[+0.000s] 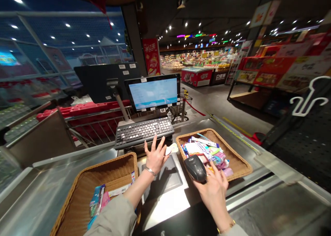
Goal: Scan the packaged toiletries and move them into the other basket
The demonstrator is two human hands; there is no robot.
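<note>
My left hand (156, 155) is raised over the flat scanner plate (165, 175), fingers spread, just below the black keyboard (143, 131). A small pale packet (172, 148) lies beside its fingertips; whether they touch it I cannot tell. My right hand (214, 185) grips a black handheld barcode scanner (196, 167), pointed toward the right wicker basket (239, 162), which holds several colourful small packets (207, 150). The left wicker basket (82, 181) holds a few packets (99, 198) near my left forearm.
A till screen (154, 92) stands behind the keyboard, with a second black display (103, 81) to its left. The steel counter (49, 191) runs around both baskets. Red shopping carts (88, 117) stand behind it. Shop aisles and red shelves fill the right background.
</note>
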